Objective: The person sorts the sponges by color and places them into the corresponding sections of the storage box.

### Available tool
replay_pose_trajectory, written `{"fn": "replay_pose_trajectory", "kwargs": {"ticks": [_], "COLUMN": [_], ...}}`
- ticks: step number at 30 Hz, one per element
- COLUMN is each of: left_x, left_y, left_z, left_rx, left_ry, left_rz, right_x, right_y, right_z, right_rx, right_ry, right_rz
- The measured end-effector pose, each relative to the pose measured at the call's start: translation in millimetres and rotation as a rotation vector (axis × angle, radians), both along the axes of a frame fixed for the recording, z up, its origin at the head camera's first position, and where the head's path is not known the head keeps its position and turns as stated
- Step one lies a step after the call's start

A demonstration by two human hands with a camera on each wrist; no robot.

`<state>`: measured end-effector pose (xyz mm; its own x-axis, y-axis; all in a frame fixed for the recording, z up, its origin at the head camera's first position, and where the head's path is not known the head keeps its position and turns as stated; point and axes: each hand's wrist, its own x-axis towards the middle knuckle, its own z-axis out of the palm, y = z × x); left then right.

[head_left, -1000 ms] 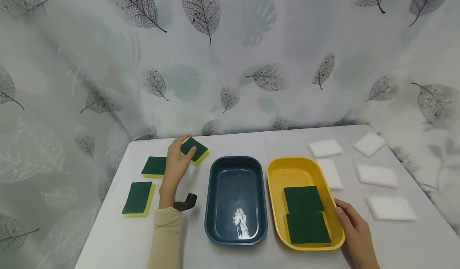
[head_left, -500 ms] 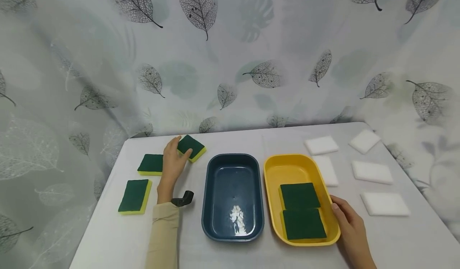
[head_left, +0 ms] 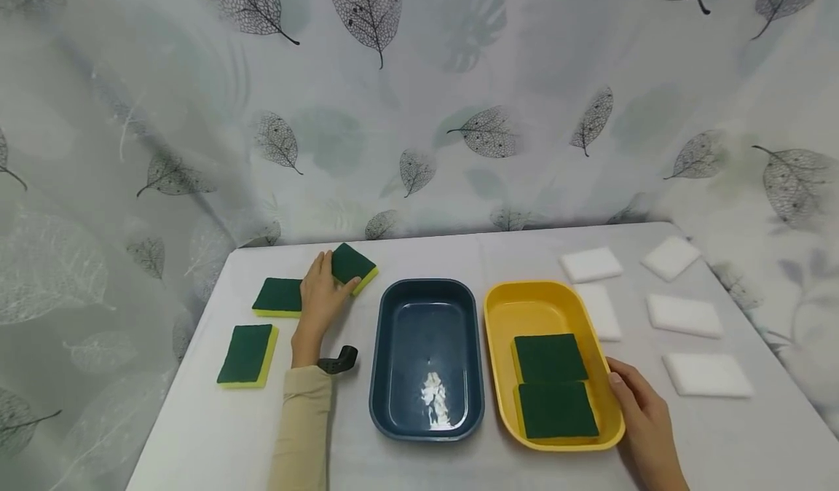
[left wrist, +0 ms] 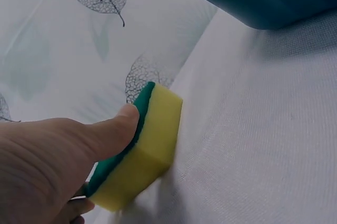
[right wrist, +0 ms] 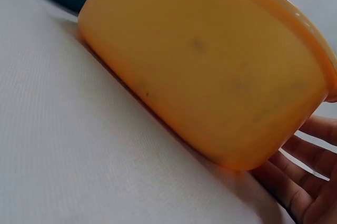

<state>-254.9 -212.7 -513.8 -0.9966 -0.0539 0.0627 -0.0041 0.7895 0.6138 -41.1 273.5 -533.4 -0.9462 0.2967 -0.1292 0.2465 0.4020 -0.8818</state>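
Observation:
My left hand (head_left: 321, 294) holds a green and yellow scouring sponge (head_left: 352, 261) near the table's back edge. In the left wrist view its thumb (left wrist: 118, 126) lies on the green face of the sponge (left wrist: 145, 153), with the other fingers partly hidden behind. My right hand (head_left: 649, 422) grips the right side of a yellow tray (head_left: 531, 309), thumb at the rim. In the right wrist view, fingers (right wrist: 295, 182) touch the tray's outer wall (right wrist: 200, 66). Two sponges (head_left: 557, 409) lie green side up inside the tray.
A dark blue tray (head_left: 426, 345) stands left of the yellow one. Two more scouring sponges, one farther back (head_left: 278, 296) and one nearer (head_left: 247, 355), lie at the left. Several white sponges (head_left: 684, 315) lie at the right. A leaf-patterned curtain (head_left: 419, 127) hangs behind.
My left hand has closed in on the far sponge, fingers and thumb now against it. The right hand stays at the yellow tray. The head view has shifted slightly.

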Motion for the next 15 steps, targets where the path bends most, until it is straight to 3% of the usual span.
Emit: {"fn": "replay_pose_trajectory", "kwargs": {"ticks": [7, 15], "left_x": [0.1, 0.7], "left_y": [0.8, 2.0], "left_z": [-2.5, 4.3], "left_rx": [0.022, 0.083], "left_ry": [0.002, 0.084], "left_rz": [0.032, 0.081], "right_x": [-0.3, 0.9], "right_y": [-0.1, -0.6], "right_z": [-1.0, 1.1], "right_rx": [-0.006, 0.017], "right_ry": [0.027, 0.044], "right_rz": [0.004, -0.014]}}
